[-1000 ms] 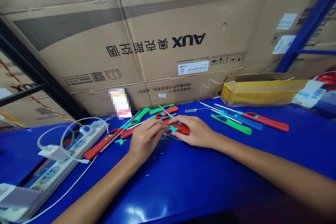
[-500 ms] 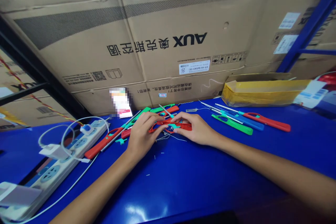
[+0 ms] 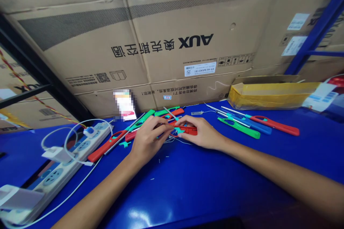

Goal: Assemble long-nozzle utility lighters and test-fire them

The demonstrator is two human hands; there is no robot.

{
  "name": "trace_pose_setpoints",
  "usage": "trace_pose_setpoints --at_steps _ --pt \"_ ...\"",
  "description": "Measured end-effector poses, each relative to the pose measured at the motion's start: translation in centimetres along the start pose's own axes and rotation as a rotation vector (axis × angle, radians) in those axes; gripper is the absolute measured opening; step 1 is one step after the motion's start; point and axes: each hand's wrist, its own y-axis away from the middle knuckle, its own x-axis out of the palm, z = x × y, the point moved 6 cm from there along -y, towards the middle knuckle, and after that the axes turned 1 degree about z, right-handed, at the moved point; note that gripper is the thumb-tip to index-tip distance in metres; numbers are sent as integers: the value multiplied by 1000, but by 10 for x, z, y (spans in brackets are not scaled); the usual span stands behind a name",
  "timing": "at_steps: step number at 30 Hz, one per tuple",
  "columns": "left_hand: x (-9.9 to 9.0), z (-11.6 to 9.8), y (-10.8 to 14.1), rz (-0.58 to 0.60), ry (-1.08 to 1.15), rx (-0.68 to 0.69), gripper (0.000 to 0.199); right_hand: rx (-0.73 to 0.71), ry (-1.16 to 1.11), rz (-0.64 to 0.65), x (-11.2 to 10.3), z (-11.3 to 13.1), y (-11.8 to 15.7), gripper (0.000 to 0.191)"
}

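My right hand [image 3: 205,132] is closed around a red lighter casing [image 3: 191,130], a long-nosed gas lighter's handle, with a teal trigger piece [image 3: 178,131] by the thumb. My left hand [image 3: 152,136] is pinched at the casing's left end, its fingertips beside the trigger piece; what they grip is hidden. Thin pale wires [image 3: 184,141] trail below the casing. Behind and left of my hands lie several lighters, among them a red lighter [image 3: 106,147] and a green lighter [image 3: 146,118]. A loose teal trigger [image 3: 124,144] rests left of my left hand.
At right lie a green lighter [image 3: 239,128], a blue lighter [image 3: 262,126] and a red lighter [image 3: 279,126]. A yellow-taped box [image 3: 268,97] stands behind them. A power strip [image 3: 68,171] with chargers and cables runs along the left. A lit phone [image 3: 125,104] leans against the big carton [image 3: 161,18].
My left fingers have shifted right along the casing and bunched together near the trigger piece, covering the casing's left end. My right hand keeps its hold. The view has shifted slightly.
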Motion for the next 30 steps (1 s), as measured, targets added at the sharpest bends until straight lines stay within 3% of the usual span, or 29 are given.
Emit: trace_pose_setpoints --at_steps 14,30 --pt "1 5 1 10 123 -50 10 -18 66 -33 -1 2 1 25" --pt "0 5 1 16 105 -34 12 -50 104 -36 -1 5 2 26"
